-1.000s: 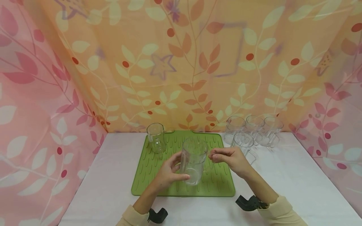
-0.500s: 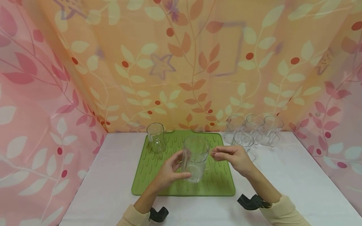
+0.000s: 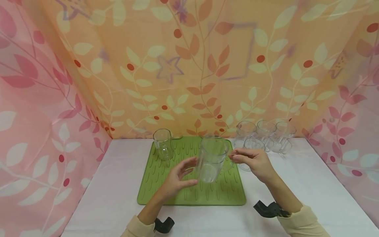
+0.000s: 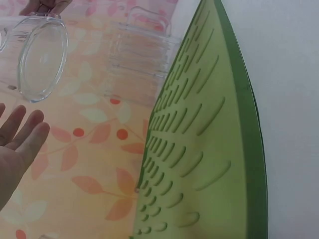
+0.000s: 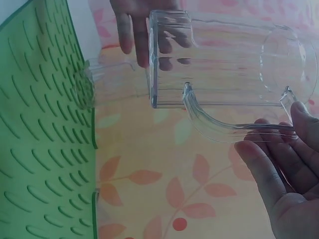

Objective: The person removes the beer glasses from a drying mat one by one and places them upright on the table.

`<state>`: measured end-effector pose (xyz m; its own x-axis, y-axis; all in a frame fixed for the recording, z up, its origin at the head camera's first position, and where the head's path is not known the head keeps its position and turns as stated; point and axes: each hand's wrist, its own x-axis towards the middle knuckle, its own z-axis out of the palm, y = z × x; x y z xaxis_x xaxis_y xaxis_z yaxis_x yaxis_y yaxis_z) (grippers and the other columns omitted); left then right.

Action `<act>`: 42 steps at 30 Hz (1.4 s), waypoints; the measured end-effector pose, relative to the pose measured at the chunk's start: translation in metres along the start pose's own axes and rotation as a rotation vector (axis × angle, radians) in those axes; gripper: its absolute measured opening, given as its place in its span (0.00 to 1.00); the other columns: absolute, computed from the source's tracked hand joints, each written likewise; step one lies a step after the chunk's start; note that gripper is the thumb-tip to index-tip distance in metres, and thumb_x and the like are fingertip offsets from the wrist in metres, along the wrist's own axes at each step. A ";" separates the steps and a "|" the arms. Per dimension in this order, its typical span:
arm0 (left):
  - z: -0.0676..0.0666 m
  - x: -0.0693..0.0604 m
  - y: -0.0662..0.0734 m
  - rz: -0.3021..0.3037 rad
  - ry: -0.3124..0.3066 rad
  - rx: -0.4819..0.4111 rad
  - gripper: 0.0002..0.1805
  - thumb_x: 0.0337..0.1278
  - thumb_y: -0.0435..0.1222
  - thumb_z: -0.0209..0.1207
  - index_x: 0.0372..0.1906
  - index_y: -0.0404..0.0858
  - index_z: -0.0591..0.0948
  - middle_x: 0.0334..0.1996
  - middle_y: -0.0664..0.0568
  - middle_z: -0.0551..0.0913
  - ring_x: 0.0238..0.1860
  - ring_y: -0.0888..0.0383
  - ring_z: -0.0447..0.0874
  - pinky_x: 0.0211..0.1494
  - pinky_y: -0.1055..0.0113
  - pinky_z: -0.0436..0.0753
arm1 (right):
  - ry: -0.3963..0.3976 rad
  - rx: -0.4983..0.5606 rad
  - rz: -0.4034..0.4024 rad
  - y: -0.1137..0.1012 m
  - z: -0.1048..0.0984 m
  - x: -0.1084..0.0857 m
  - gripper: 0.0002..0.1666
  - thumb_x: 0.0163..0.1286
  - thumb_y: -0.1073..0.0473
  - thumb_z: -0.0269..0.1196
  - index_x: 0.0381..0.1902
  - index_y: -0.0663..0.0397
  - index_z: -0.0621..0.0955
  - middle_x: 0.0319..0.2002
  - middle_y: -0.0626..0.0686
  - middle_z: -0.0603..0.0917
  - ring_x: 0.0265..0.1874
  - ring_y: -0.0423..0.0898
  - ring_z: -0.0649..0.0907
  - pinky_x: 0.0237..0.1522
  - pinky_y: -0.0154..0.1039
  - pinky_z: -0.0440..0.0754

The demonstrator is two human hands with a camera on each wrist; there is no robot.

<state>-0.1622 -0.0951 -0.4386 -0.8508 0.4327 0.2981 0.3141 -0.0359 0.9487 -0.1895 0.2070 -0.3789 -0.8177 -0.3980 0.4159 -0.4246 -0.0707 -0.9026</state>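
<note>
A clear glass mug hangs above the green drying mat, slightly tilted, its mouth up. My right hand pinches the mug's handle between thumb and fingers, as the right wrist view shows. To the left of the mug is my left hand, its fingers loosely spread. A gap separates those fingers from the mug's base in the left wrist view, so this hand holds nothing. Another glass mug stands upright on the mat's far left corner.
Several clear glass mugs stand grouped at the back right of the white table, beyond my right hand. A patterned cloth hangs along the back and both sides. Black wrist mounts sit on both forearms.
The mug has risen and moved right and away from me with my right hand. My left hand has let go of the mug's side and stayed nearly in place.
</note>
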 end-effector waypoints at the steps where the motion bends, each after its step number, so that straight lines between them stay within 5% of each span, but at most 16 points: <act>1: -0.001 -0.001 -0.001 -0.001 0.002 0.011 0.39 0.53 0.31 0.67 0.70 0.34 0.64 0.69 0.38 0.67 0.70 0.41 0.66 0.72 0.53 0.68 | 0.005 -0.003 -0.002 -0.001 -0.001 0.000 0.20 0.66 0.75 0.58 0.45 0.48 0.86 0.40 0.41 0.90 0.41 0.36 0.88 0.42 0.30 0.86; 7: -0.009 -0.010 -0.003 -0.048 0.034 0.070 0.38 0.54 0.33 0.67 0.70 0.35 0.65 0.69 0.43 0.68 0.70 0.41 0.65 0.74 0.60 0.67 | 0.046 0.001 -0.038 -0.004 -0.007 -0.001 0.16 0.65 0.77 0.58 0.47 0.63 0.85 0.40 0.42 0.90 0.41 0.36 0.88 0.42 0.30 0.86; 14: -0.018 -0.016 -0.005 -0.063 0.069 0.135 0.37 0.55 0.32 0.67 0.69 0.35 0.66 0.69 0.42 0.69 0.70 0.41 0.66 0.74 0.52 0.66 | 0.133 -0.007 -0.008 -0.010 -0.017 -0.003 0.20 0.65 0.76 0.59 0.46 0.50 0.86 0.39 0.41 0.90 0.40 0.36 0.89 0.43 0.29 0.85; 20: -0.026 -0.021 -0.003 -0.104 0.113 0.164 0.37 0.54 0.33 0.67 0.69 0.37 0.67 0.69 0.43 0.69 0.71 0.42 0.65 0.74 0.45 0.63 | 0.206 -0.052 0.012 -0.016 -0.024 -0.003 0.15 0.66 0.75 0.59 0.50 0.74 0.82 0.38 0.40 0.90 0.39 0.35 0.89 0.43 0.27 0.85; 27: -0.038 -0.030 -0.003 -0.125 0.152 0.205 0.36 0.54 0.33 0.67 0.69 0.38 0.67 0.70 0.43 0.68 0.71 0.40 0.63 0.74 0.41 0.60 | 0.279 -0.041 -0.027 -0.022 -0.034 -0.003 0.13 0.64 0.76 0.60 0.45 0.66 0.86 0.37 0.42 0.90 0.38 0.36 0.89 0.42 0.28 0.85; 42: -0.058 -0.051 -0.007 -0.278 0.281 0.285 0.41 0.52 0.40 0.69 0.71 0.42 0.65 0.72 0.46 0.65 0.75 0.42 0.57 0.77 0.41 0.55 | 0.438 -0.093 -0.067 -0.032 -0.054 -0.009 0.13 0.61 0.78 0.62 0.44 0.76 0.83 0.34 0.43 0.91 0.34 0.36 0.89 0.39 0.28 0.85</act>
<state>-0.1451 -0.1689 -0.4548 -0.9873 0.1299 0.0917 0.1285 0.3120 0.9413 -0.1895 0.2623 -0.3483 -0.8662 0.0311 0.4988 -0.4988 0.0070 -0.8667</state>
